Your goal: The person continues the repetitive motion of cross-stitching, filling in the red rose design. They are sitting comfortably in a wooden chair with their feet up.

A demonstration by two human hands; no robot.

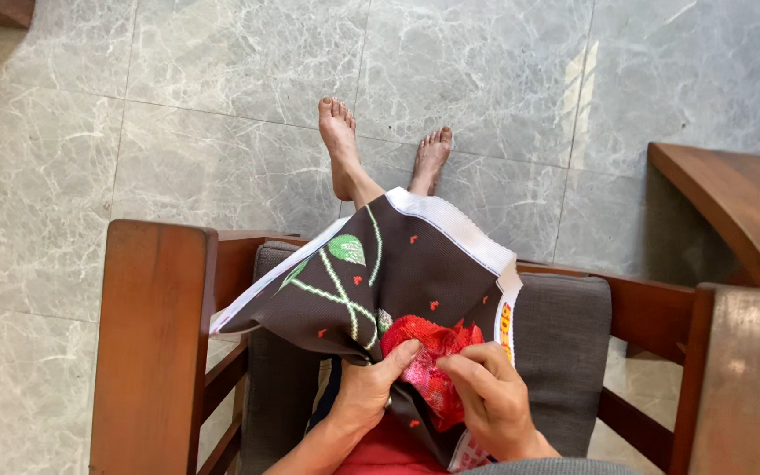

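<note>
Seated, the person spreads a dark embroidered cloth (380, 273) over the lap. Left hand (367, 391) grips its bunched fold, thumb on the red flower patch (428, 347), keeping it taut. Right hand (490, 396) pinches the stitching, probably around a needle, unseen.

The cloth (398, 273) hides the lap; any needle is too small to tell.

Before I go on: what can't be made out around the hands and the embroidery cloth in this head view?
- Needle and thread: too small to see, if present, at the right hand.
- Red flower stitching: partly covered by both hands.
- Left hand: palm side hidden behind the dark embroidery cloth.
- Cloth's lower end: cut off by the bottom edge.
</note>
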